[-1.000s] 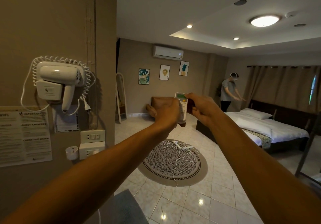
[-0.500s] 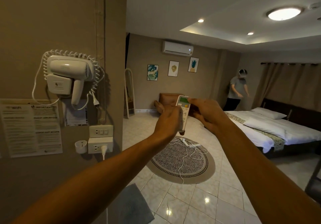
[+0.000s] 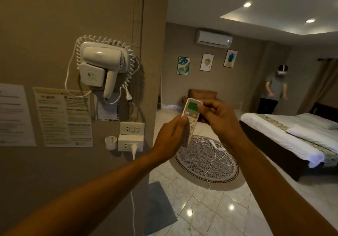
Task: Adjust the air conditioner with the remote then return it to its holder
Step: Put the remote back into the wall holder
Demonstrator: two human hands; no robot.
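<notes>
Both hands' grip holds the remote over tiled floor; round rug beyond.

The wall-mounted hair dryer is serving as landmark. Directly below it, two socket plates are sitting stacked, with a small holder just left of the lower plate. Notices are hanging below-left of the dryer. Right of the dryer and lower, the remote is being gripped between the left hand and right hand. Far right and higher, the air conditioner is hanging on the back wall.
</notes>
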